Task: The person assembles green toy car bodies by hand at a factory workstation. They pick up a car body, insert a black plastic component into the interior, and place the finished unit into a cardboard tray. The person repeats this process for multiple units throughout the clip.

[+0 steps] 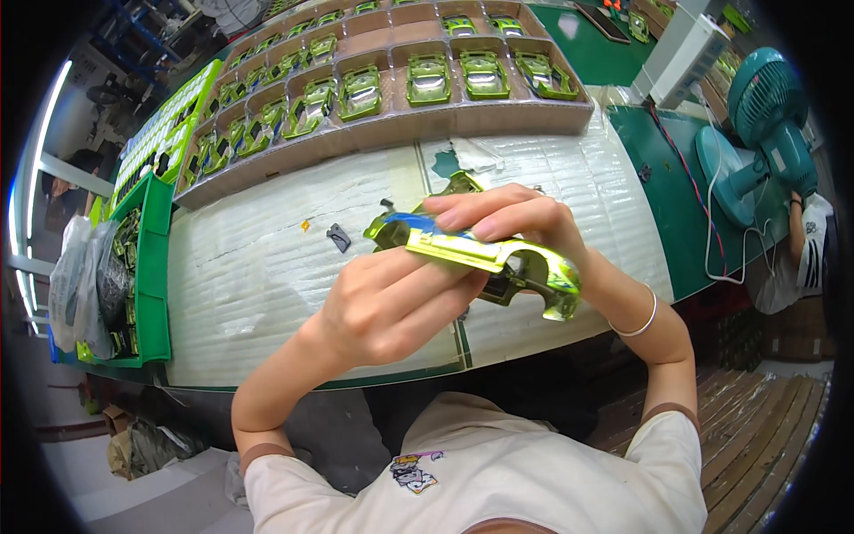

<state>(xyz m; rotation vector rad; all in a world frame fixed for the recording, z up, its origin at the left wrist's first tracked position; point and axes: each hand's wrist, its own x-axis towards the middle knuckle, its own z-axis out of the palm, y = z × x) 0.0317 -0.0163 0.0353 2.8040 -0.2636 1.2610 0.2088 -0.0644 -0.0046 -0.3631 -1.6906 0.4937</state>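
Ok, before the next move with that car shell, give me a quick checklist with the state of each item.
1. Both hands on the green toy car shell: ok, left hand grips from below, right hand from above.
2. Shell held clear of the table: ok.
3. Small dark part on the table within reach: ok, it lies just left of the shell.
4. Cardboard tray has a free compartment: ok, some in the far rows look empty.
5. Shell free of defects: cannot tell.
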